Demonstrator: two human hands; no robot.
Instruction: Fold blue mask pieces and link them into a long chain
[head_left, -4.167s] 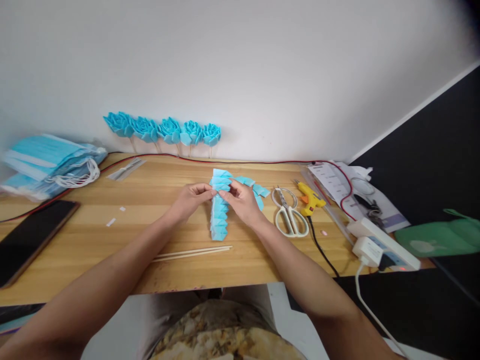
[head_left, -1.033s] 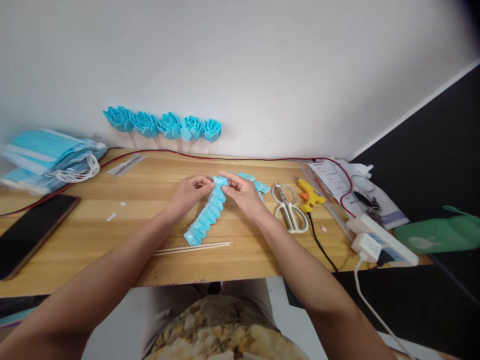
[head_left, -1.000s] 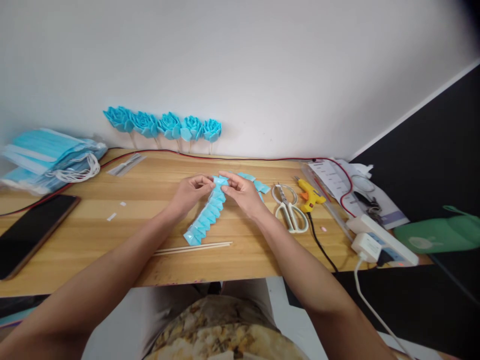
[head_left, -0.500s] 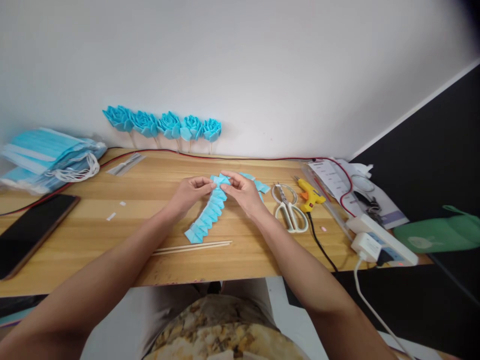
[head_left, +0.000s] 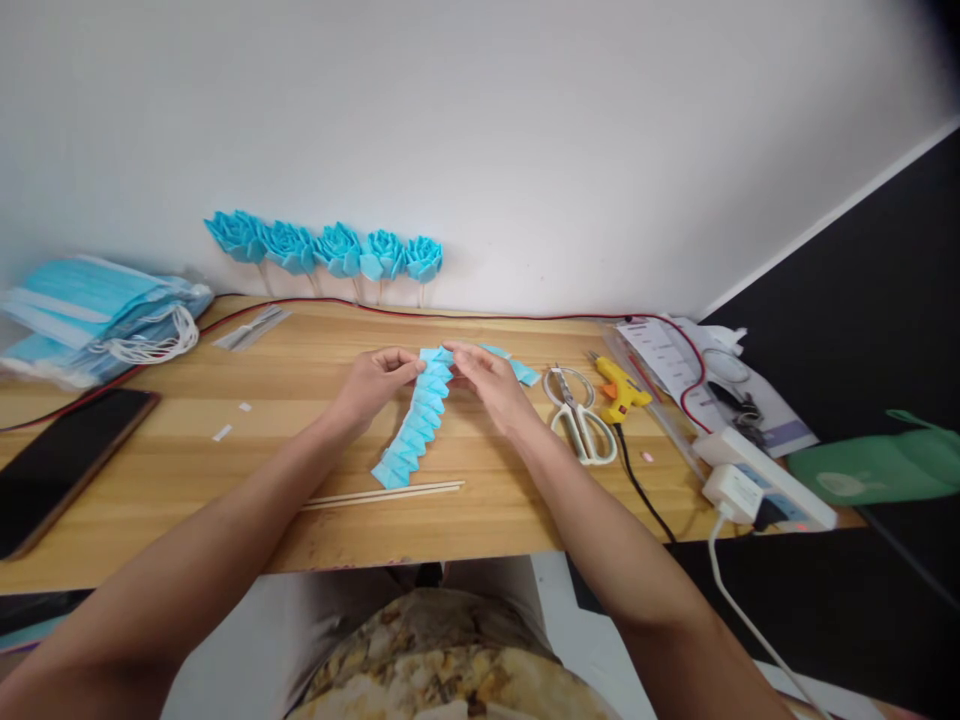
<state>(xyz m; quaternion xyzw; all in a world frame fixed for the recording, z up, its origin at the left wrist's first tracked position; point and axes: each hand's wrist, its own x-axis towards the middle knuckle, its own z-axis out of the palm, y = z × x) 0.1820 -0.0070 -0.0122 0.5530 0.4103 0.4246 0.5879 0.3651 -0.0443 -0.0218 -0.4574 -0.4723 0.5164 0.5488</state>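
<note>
A light-blue folded strip (head_left: 417, 425) with zigzag edges, apparently cut from mask fabric, slants down across the table's middle. My left hand (head_left: 376, 385) pinches its upper end from the left between thumb and fingers. On the other side, my right hand (head_left: 487, 382) has its fingertips closed on the strip's top right corner. Beyond the right hand lie more blue pieces (head_left: 523, 372), partly covered by it. Two thin wooden sticks (head_left: 390, 495) rest just below the strip's lower end.
White-handled scissors (head_left: 577, 420) and a yellow glue gun (head_left: 621, 388) lie to the right, near a power strip (head_left: 780, 485). Blue fabric flowers (head_left: 339, 250) on sticks lean against the wall. Bagged masks (head_left: 97, 310) and a phone (head_left: 71, 465) are at left.
My right thumb has come off the strip's front face, and the right fingers have shifted to its top edge. The strip's upper part has turned slightly; my left hand moved a little left.
</note>
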